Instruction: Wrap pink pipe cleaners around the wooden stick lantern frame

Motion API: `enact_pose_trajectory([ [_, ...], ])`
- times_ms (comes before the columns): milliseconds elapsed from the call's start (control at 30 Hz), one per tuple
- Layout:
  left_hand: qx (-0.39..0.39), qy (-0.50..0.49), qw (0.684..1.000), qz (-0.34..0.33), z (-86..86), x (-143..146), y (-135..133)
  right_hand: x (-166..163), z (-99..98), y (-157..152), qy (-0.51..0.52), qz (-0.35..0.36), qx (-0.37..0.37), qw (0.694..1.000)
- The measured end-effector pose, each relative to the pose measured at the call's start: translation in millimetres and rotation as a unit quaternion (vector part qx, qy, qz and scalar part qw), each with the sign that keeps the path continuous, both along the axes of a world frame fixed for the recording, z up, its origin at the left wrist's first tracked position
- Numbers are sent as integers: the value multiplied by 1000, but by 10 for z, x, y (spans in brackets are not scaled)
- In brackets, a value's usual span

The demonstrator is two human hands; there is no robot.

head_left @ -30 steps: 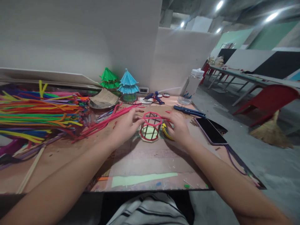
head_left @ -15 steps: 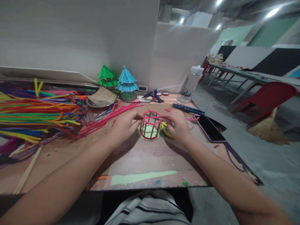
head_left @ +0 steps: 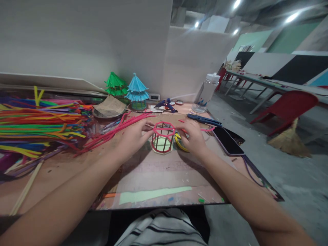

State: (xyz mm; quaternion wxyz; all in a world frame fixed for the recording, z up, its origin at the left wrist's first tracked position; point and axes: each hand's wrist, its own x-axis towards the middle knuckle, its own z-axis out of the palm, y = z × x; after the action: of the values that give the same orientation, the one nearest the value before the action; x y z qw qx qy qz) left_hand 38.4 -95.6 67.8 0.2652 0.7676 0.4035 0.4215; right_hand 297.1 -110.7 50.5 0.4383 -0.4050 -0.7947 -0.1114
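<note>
A small octagonal cage frame (head_left: 167, 140) stands upright on a pale green base at the middle of the table. Dark thin posts rise from its base, and a pink pipe cleaner (head_left: 162, 134) runs round its top rim. At the rim's left side, my left hand (head_left: 137, 136) pinches the edge between thumb and fingers. My right hand (head_left: 192, 136) is closed on the pink pipe cleaner at the right side; its loose tail sticks out beyond that hand. A yellow ring-shaped object (head_left: 179, 143) lies partly hidden behind my right hand.
Loose pink pipe cleaners (head_left: 115, 131) and a multicoloured heap (head_left: 38, 124) lie left. Behind stand a green model pavilion (head_left: 115, 83), a blue one (head_left: 137, 88), a glue gun (head_left: 166, 104) and a water bottle (head_left: 205, 95). Pliers (head_left: 203, 119) and a phone (head_left: 229, 140) lie right.
The view has shifted slightly, so everything sits a little further left. Both hands stay at the cage's top rim, with barely any movement of the fingers.
</note>
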Motion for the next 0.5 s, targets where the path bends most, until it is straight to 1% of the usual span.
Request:
enact_pose_trajectory([
  [133, 55, 55, 997, 22, -13, -31, 3, 11, -9, 1, 0, 1, 6, 1000],
  [233, 101, 73, 992, 20, -46, -58, 17, 13, -32, -2, -5, 3, 7, 1000],
  [300, 119, 77, 990, 15, -65, -70, 27, 7, -54, -3, 2, 2, 10, 1000],
  [433, 114, 75, 990, 21, -65, -68, 28, -5, -81, -1, 43, -3, 25, 999],
  [500, 99, 78, 991, 31, -52, -56, 23, -2, -70, -1, 35, -1, 15, 999],
])
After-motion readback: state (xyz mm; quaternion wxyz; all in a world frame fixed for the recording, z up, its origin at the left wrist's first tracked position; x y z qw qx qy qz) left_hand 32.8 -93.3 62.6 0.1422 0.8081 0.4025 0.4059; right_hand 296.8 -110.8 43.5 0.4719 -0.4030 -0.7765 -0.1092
